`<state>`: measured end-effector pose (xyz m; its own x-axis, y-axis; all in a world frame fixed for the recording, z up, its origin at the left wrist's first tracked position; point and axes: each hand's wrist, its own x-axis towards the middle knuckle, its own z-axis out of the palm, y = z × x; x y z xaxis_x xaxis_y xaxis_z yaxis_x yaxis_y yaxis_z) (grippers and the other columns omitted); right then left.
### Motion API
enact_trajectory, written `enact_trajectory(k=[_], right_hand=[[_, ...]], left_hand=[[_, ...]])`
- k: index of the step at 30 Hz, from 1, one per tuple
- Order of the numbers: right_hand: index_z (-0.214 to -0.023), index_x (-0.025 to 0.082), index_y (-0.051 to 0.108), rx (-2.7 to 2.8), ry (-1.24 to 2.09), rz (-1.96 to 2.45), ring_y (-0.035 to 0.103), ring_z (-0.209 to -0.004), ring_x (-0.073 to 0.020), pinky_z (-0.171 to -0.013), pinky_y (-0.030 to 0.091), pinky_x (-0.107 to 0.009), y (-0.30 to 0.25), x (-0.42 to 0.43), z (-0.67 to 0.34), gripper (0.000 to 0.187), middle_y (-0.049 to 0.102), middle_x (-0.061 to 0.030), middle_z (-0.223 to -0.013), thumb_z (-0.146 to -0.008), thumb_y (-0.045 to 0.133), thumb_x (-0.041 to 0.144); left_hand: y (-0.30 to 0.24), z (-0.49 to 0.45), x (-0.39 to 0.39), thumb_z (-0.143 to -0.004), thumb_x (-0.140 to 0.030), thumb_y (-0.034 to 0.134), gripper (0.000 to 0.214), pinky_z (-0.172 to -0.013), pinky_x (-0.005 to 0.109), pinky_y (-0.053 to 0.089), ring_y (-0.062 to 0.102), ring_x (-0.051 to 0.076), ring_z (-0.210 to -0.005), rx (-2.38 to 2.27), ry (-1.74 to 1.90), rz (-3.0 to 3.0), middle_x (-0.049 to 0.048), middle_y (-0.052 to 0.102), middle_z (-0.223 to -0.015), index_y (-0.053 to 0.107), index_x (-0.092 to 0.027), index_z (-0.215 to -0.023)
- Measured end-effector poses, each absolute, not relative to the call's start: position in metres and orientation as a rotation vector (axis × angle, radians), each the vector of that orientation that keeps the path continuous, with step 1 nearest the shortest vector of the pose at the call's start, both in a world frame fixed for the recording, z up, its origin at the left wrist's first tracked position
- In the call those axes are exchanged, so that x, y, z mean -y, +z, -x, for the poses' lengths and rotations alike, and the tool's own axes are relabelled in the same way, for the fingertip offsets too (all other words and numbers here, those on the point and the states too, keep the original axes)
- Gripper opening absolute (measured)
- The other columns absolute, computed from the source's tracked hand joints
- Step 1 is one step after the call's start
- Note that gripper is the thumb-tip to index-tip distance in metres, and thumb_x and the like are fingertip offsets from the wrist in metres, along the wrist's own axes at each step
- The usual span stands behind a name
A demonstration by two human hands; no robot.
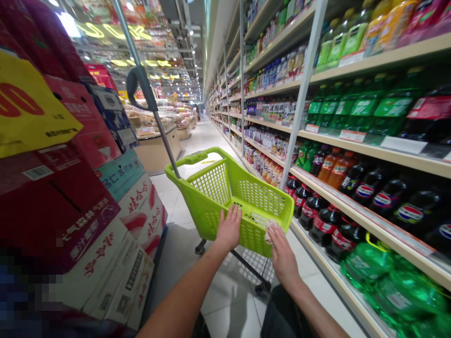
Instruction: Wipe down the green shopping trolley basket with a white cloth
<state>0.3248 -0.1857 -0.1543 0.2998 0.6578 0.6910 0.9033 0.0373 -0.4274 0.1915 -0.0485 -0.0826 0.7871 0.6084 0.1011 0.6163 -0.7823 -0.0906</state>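
Observation:
A lime-green shopping basket cart (207, 218) on small wheels stands in front of me in the aisle, with its long side toward me. My left hand (229, 228) lies on the near rim with fingers stretched out flat. At the right end of that rim my right hand (283, 256) presses a crumpled whitish cloth or tissue (270, 232) against the basket. Some dark print shows on the basket floor, which otherwise looks bare. A grey pole with a handle (139, 89) rises from the cart's left end.
Shelves of drink bottles (378, 188) line the right side, with large green bottles (398, 277) lowest. Stacked drink cartons (137, 206) and a yellow price sign (31, 108) crowd the left. Tiled floor (207, 129) runs ahead past food displays (155, 150).

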Motion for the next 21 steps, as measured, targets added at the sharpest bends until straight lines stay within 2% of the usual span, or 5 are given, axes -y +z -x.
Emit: enact_trajectory(k=[4,8,12,17,21], right_hand=[[-0.131,0.019,0.035,1.513,-0.446,1.607,0.021,-0.130,-0.0209,-0.100,0.033,-0.049,-0.150,0.169,-0.308,0.058,0.040,-0.0091,-0.134,-0.076,0.030,0.000],[-0.130,0.022,0.037,1.542,-0.510,1.643,0.023,-0.129,-0.0204,-0.101,0.031,-0.049,-0.153,0.174,-0.340,0.058,0.037,-0.0069,-0.135,-0.076,0.029,0.000],[-0.131,0.021,0.035,1.408,-0.527,1.733,0.024,-0.129,-0.0210,-0.102,0.030,-0.050,-0.154,0.174,-0.349,0.059,0.033,-0.0066,-0.138,-0.076,0.031,0.001],[-0.125,0.015,0.044,1.526,-0.503,1.607,0.020,-0.130,-0.0204,-0.101,0.031,-0.049,-0.143,0.135,-0.310,0.051,0.042,-0.0106,-0.131,-0.078,0.031,0.002],[-0.122,0.016,0.047,1.511,-0.471,1.653,0.023,-0.129,-0.0202,-0.100,0.032,-0.048,-0.142,0.133,-0.333,0.050,0.045,-0.0102,-0.129,-0.077,0.031,0.002]], left_hand=[[-0.084,-0.188,0.057,-0.068,-0.026,0.043,0.076,-0.106,0.050,0.006,0.001,0.023,-0.133,0.913,-0.108,2.892,0.0097,0.009,-0.146,0.014,-0.008,-0.136],[-0.075,-0.167,0.046,-0.069,-0.023,0.040,0.072,-0.106,0.051,0.005,0.005,0.022,-0.133,1.027,-0.141,2.845,0.0087,0.012,-0.145,0.016,-0.009,-0.135],[-0.073,-0.152,0.038,-0.069,-0.022,0.041,0.073,-0.106,0.051,0.003,0.002,0.022,-0.134,1.068,-0.154,2.804,0.0069,0.008,-0.146,0.015,-0.010,-0.136],[-0.074,-0.156,0.043,-0.069,-0.027,0.044,0.075,-0.106,0.050,0.005,0.002,0.022,-0.133,1.002,-0.132,2.795,0.0073,0.010,-0.146,0.015,-0.010,-0.136],[-0.071,-0.145,0.038,-0.072,-0.024,0.040,0.067,-0.106,0.051,0.004,0.005,0.021,-0.133,1.006,-0.220,2.751,0.0078,0.015,-0.145,0.019,-0.011,-0.135]])
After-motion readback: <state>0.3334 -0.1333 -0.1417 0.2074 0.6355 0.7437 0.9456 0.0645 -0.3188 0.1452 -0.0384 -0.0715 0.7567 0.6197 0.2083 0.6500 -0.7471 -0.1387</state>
